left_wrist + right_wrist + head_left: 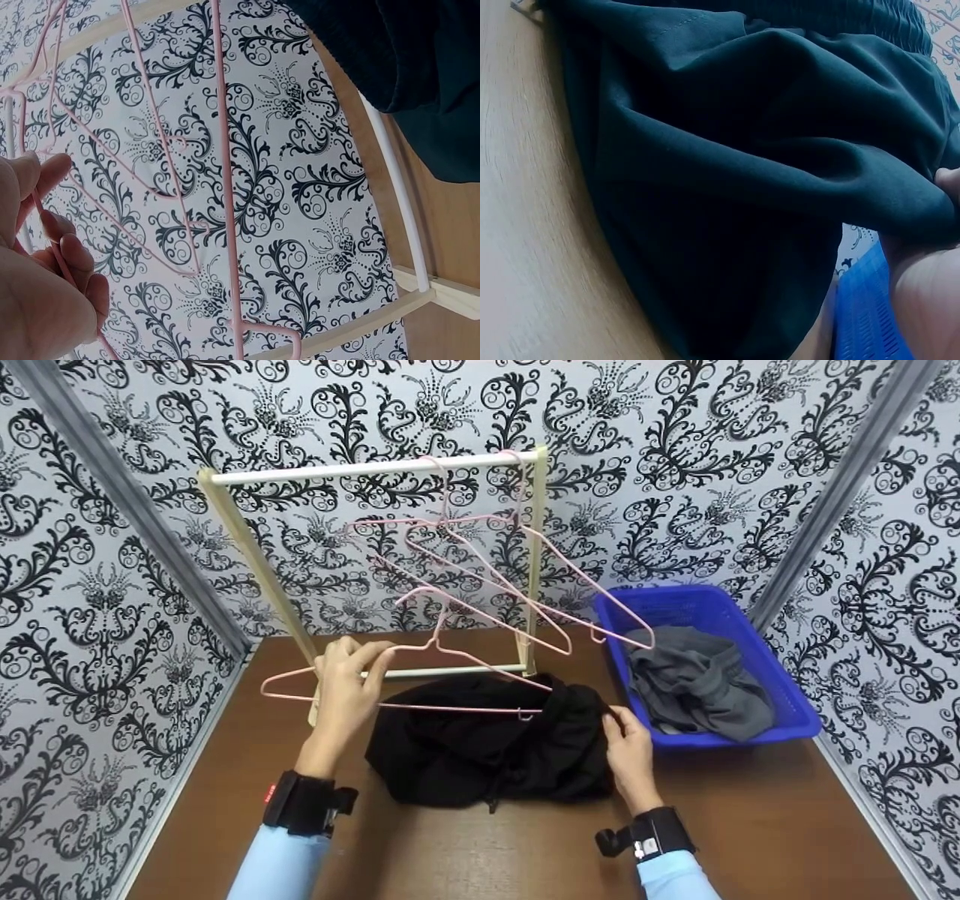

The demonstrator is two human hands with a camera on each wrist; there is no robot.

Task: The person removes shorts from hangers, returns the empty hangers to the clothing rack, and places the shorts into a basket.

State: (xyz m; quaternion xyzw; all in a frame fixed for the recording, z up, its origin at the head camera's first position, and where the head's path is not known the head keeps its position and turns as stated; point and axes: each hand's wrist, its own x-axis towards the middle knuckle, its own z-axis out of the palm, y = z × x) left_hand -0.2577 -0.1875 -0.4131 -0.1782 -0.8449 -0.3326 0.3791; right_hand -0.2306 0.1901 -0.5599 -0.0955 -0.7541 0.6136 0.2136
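Note:
In the head view my left hand point(346, 679) pinches the left shoulder of a pink wire hanger point(450, 708), held in front of the rack with its hook up. The hanger's right end disappears behind the upper fold of black shorts point(480, 757). My right hand point(630, 750) grips the shorts at their right edge, thumb toward me. The right wrist view shows their gathered elastic waistband point(840, 26) and loose folds hanging below it. Thumb and fingers of the left hand point(45, 262) close on the thin wire in the left wrist view.
Behind the hands stands a small rack with a white top rail point(322, 471) and wooden posts. Pink hangers point(480, 517) hang from its right half, reaching toward a blue basket point(795, 724). Grey clothing point(697, 682) lies in the basket. Patterned walls enclose the brown table point(450, 855).

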